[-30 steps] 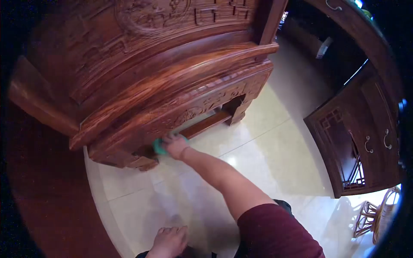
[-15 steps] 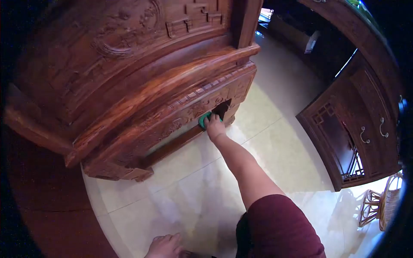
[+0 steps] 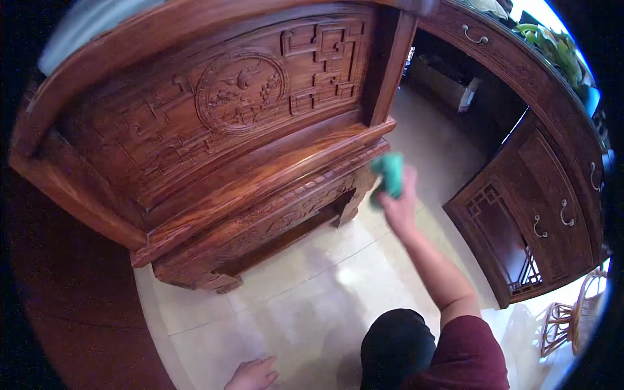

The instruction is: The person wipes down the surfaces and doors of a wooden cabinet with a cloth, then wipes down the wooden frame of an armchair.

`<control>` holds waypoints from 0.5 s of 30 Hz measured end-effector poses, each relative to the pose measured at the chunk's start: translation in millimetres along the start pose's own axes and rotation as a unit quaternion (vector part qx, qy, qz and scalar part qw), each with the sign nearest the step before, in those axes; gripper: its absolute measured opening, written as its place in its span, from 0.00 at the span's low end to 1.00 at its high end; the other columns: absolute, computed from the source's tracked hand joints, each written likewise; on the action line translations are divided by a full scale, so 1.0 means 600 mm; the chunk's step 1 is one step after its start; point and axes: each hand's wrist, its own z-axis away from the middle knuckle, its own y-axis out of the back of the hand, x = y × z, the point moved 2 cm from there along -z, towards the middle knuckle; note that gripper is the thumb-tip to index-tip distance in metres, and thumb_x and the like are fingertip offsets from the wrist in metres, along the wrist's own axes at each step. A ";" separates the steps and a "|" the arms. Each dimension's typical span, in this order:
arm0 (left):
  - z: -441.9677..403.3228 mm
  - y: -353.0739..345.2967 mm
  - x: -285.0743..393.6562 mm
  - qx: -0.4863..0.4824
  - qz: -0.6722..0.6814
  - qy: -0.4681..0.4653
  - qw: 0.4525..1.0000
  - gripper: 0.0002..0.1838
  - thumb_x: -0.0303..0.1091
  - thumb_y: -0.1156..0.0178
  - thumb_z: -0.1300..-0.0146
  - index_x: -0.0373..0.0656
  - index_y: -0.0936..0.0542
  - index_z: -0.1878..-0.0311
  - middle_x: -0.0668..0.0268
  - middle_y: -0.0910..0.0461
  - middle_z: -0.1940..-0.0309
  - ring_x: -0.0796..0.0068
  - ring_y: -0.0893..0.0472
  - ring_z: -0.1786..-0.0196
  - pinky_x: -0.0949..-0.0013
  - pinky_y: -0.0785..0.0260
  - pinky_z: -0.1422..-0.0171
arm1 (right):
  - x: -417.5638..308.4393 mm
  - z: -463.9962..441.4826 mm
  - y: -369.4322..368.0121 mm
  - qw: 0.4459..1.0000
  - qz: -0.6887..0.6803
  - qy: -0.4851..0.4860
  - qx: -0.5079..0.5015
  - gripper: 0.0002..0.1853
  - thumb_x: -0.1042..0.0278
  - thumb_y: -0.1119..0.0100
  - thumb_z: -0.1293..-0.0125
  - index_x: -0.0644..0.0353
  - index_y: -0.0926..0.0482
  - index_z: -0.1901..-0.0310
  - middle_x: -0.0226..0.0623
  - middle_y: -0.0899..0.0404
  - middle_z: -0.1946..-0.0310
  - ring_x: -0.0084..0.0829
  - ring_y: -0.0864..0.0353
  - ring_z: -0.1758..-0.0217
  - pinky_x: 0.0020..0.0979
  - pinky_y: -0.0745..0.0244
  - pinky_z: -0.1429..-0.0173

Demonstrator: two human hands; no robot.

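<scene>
A green cloth (image 3: pixel 389 173), blurred by motion, is gripped in my right hand (image 3: pixel 402 198), which is raised beside the right end of the carved wooden furniture (image 3: pixel 260 188). The cloth hangs close to the furniture's right corner; whether it touches the wood I cannot tell. Low at the bottom of the view, my left hand (image 3: pixel 252 375) hovers over the pale floor, holding nothing, with its fingers partly spread. A round carved medallion (image 3: pixel 240 89) shows on the upright panel above the ledge.
At the right stands a dark wooden cabinet (image 3: pixel 513 221) with metal handles. A wicker chair (image 3: pixel 565 322) is behind it at the lower right. Green leaves (image 3: pixel 552 52) lie at the cabinet's top. My dark-clothed knee (image 3: pixel 398 348) is near the bottom centre.
My right hand has moved with the green cloth from the lower opening of the furniture up and right, past its corner. The view has tilted upward, showing more of the carved panel.
</scene>
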 end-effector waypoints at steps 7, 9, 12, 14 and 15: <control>0.004 -0.006 -0.007 -0.005 0.053 -0.003 0.999 0.31 0.52 0.50 0.40 0.44 0.35 0.38 0.53 0.31 0.43 0.53 0.31 0.41 0.57 0.40 0.37 | -0.109 -0.065 -0.139 0.961 0.116 0.245 0.055 0.22 0.75 0.40 0.67 0.61 0.26 0.62 0.50 0.30 0.52 0.51 0.31 0.54 0.44 0.31 0.53; -0.013 -0.090 -0.050 -0.038 0.138 -0.029 0.989 0.30 0.49 0.50 0.39 0.45 0.38 0.37 0.53 0.32 0.42 0.57 0.32 0.40 0.58 0.42 0.36 | -0.172 -0.026 -0.187 0.947 0.083 0.309 -0.007 0.24 0.71 0.40 0.76 0.54 0.25 0.66 0.43 0.26 0.56 0.46 0.27 0.64 0.42 0.32 0.66; -0.029 -0.207 -0.084 -0.110 0.216 -0.030 0.970 0.29 0.44 0.49 0.39 0.46 0.40 0.36 0.53 0.31 0.45 0.61 0.30 0.43 0.57 0.44 0.36 | -0.280 0.030 -0.249 0.940 0.091 0.280 -0.175 0.17 0.68 0.43 0.64 0.51 0.24 0.65 0.38 0.27 0.53 0.37 0.31 0.63 0.39 0.35 0.66; 0.023 -0.132 -0.014 -0.100 0.098 0.042 0.989 0.28 0.45 0.44 0.46 0.47 0.32 0.41 0.53 0.28 0.51 0.57 0.28 0.48 0.53 0.44 0.36 | -0.340 0.058 -0.290 0.930 0.053 0.328 -0.157 0.19 0.69 0.41 0.68 0.51 0.24 0.66 0.38 0.29 0.51 0.34 0.30 0.61 0.41 0.33 0.62; 0.044 -0.111 0.002 -0.104 0.096 0.041 0.989 0.28 0.45 0.44 0.46 0.47 0.32 0.41 0.53 0.28 0.51 0.57 0.28 0.48 0.53 0.44 0.36 | -0.355 0.034 -0.276 0.931 0.055 0.324 -0.157 0.19 0.69 0.41 0.68 0.51 0.24 0.66 0.38 0.29 0.51 0.34 0.30 0.61 0.41 0.33 0.62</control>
